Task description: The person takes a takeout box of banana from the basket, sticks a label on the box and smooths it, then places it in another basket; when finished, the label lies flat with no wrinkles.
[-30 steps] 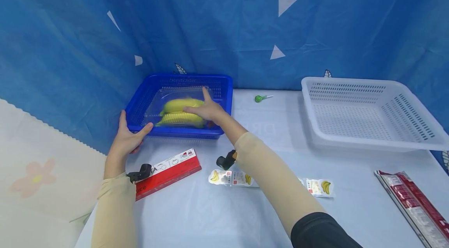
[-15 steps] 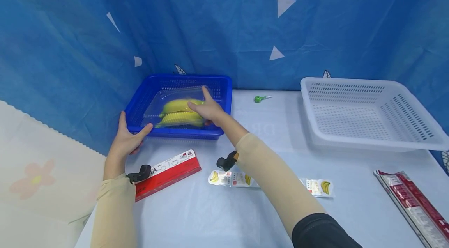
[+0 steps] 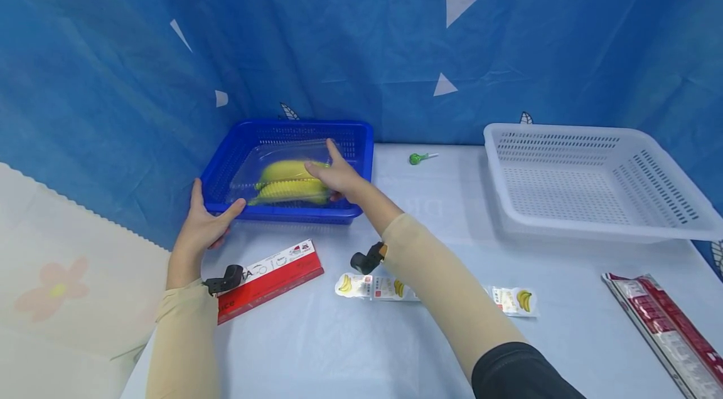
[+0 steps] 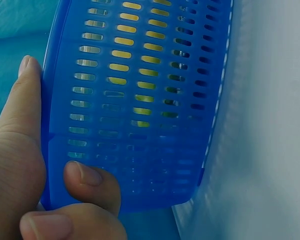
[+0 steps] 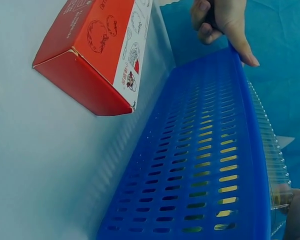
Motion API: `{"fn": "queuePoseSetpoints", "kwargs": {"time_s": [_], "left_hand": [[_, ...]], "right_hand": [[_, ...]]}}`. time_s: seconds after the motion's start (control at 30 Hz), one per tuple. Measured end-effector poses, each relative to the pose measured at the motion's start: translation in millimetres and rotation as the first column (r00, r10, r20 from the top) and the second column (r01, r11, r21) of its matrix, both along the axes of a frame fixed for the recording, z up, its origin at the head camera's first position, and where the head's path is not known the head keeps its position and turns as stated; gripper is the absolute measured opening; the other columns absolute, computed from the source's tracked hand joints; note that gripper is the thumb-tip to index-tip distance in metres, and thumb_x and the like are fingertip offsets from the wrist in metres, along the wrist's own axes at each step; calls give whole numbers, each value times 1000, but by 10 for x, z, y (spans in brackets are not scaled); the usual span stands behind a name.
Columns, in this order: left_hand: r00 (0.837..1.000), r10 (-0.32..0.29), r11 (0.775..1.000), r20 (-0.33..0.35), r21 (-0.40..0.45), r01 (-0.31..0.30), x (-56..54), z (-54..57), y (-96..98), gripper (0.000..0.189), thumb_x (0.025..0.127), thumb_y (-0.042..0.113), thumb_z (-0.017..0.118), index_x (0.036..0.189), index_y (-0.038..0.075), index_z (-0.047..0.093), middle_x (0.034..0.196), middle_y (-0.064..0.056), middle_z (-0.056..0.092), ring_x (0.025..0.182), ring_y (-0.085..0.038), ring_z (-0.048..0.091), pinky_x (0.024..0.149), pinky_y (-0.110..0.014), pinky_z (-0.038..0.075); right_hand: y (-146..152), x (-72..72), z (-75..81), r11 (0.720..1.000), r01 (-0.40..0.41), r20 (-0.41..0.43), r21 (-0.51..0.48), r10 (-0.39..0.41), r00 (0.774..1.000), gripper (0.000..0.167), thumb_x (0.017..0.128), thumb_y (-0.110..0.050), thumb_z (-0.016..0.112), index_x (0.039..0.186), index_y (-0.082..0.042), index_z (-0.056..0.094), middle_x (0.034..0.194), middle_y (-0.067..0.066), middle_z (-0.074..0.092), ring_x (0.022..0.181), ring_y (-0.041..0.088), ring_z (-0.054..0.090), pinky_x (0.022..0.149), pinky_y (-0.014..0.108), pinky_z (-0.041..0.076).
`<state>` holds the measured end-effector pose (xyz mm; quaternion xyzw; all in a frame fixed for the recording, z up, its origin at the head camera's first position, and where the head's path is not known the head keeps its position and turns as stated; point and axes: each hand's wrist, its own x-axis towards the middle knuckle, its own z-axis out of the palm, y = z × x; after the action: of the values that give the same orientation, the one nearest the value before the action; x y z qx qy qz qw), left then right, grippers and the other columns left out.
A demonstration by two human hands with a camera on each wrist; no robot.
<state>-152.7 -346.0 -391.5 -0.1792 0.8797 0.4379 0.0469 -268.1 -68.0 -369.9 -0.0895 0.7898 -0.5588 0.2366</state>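
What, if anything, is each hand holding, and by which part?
Left hand: blue basket, by its near-left corner. Right hand: clear container, by its right end.

Clear container (image 3: 288,181) (yellow showing through), in blue basket (image 3: 282,213)

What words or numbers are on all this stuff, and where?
"TA" on the white part of the red box.
"uce" on the same box's red side.
"DR", faint, on the table.
Too small or blurred to read: other box print, the banana packets, the red-silver packet.

Staged tabletop rec. set-up, blue printed backdrop (image 3: 361,41), white tbl. (image 3: 316,349), wrist cams (image 3: 366,260)
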Motion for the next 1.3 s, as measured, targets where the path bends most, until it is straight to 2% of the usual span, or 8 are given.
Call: {"fn": "queuePoseSetpoints", "kwargs": {"time_s": [0.37, 0.47, 0.53, 0.6, 0.67, 0.83, 1.07, 1.3], "left_hand": [[1000, 13, 1000, 6, -21, -13, 4, 1, 10, 119, 86, 70, 58, 148, 34, -37, 80, -11, 55, 49, -16, 49, 44, -31, 45], [1000, 15, 999, 0, -35, -15, 7, -2, 22, 119, 86, 70, 58, 148, 34, -36, 116, -28, 53, 60, -22, 55, 47, -30, 48], [1000, 10, 999, -10, -52, -11, 11, -8, 29, 119, 86, 69, 58, 149, 31, -36, 146, -35, 31, 81, -32, 60, 52, -28, 50], [1000, 5, 998, -20, -64, -6, 13, -13, 34, 119, 87, 68, 57, 150, 29, -35, 161, -32, 2, 102, -43, 56, 56, -27, 52], [1000, -1, 997, -27, -73, -1, 12, -18, 34, 119, 87, 68, 57, 150, 27, -35, 163, -26, -14, 117, -49, 46, 60, -26, 54], [1000, -2, 997, -20, -76, 0, 10, -16, 33, 119, 87, 69, 57, 150, 27, -35, 163, -25, -15, 124, -55, 40, 65, -31, 57], [1000, 1, 997, -13, -74, -2, 7, -21, 42, 120, 87, 69, 57, 150, 27, -35, 163, -24, -17, 140, -60, 24, 93, -56, 52], [1000, -3, 998, -16, -69, 2, 4, -29, 22, 120, 87, 68, 58, 149, 28, -36, 163, -24, -16, 136, -59, 31, 84, -48, 58]], "right_hand": [[7, -3, 27, 997, 7, 43, -71, -4, 999, 83, 99, -47, 55, 157, -45, -4, 169, 3, 4, 58, 16, 48, 51, 29, 53], [16, -3, 53, 997, 12, 25, -71, -10, 1000, 82, 100, -47, 54, 158, -44, -4, 169, 1, 2, 60, 16, 48, 52, 30, 54], [27, -3, 75, 998, 11, 16, -67, -10, 1000, 82, 100, -47, 53, 158, -43, -5, 169, 1, 1, 60, 16, 48, 53, 31, 55], [41, -5, 102, 998, 1, 9, -58, -1, 1000, 82, 100, -48, 52, 157, -44, -7, 169, 1, 0, 61, 16, 49, 55, 33, 56], [55, -7, 128, 999, -8, 3, -54, 8, 1000, 82, 100, -48, 52, 157, -44, -8, 169, 1, 0, 61, 17, 50, 58, 36, 57], [87, -10, 189, 999, -16, -7, -50, 16, 1000, 82, 100, -48, 52, 157, -44, -8, 169, 0, 1, 72, 20, 57, 59, 35, 58], [145, -3, 264, 999, -12, -18, -45, 11, 1000, 82, 100, -48, 52, 157, -44, -6, 169, 1, 2, 72, 21, 57, 57, 35, 57], [212, 3, 303, 998, 0, -45, -56, -2, 999, 83, 99, -50, 54, 158, -44, -4, 169, -1, 2, 88, 25, 63, 69, 47, 60]]}}
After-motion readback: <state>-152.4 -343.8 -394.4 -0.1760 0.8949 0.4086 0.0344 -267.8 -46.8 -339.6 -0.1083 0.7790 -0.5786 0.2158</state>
